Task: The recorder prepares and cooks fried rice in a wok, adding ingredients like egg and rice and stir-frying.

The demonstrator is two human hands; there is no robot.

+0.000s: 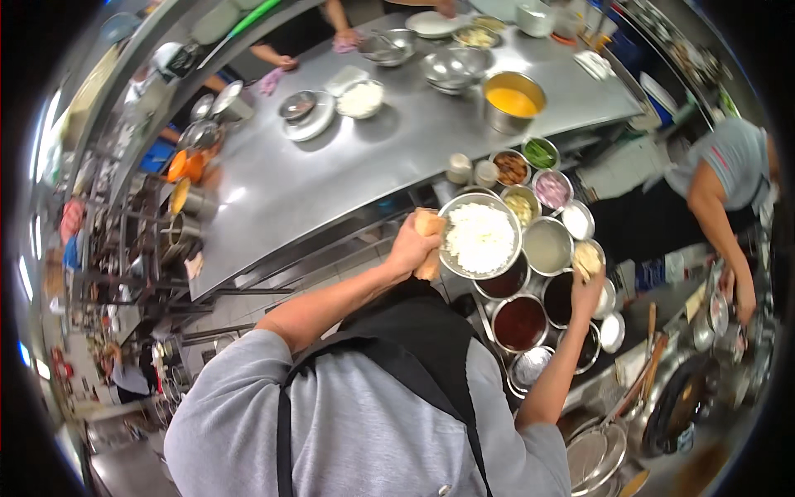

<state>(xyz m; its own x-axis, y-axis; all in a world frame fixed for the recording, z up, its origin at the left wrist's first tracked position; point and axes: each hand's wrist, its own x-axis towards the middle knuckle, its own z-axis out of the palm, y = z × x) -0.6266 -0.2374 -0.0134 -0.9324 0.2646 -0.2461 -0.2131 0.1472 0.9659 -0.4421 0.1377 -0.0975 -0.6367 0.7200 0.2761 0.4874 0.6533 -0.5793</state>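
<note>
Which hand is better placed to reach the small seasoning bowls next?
Right. The right hand is up among the seasoning bowls; the left hand is shut on a tan handle beside the rice bowl.

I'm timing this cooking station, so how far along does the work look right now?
Looks done: a metal bowl already holds a heap of white rice. In hand: the left hand grips a tan handle at the bowl's rim, while the right hand reaches into the row of condiment pots, a pale scoop at its fingertips. Left: the dark wok at lower right shows no rice.
</note>
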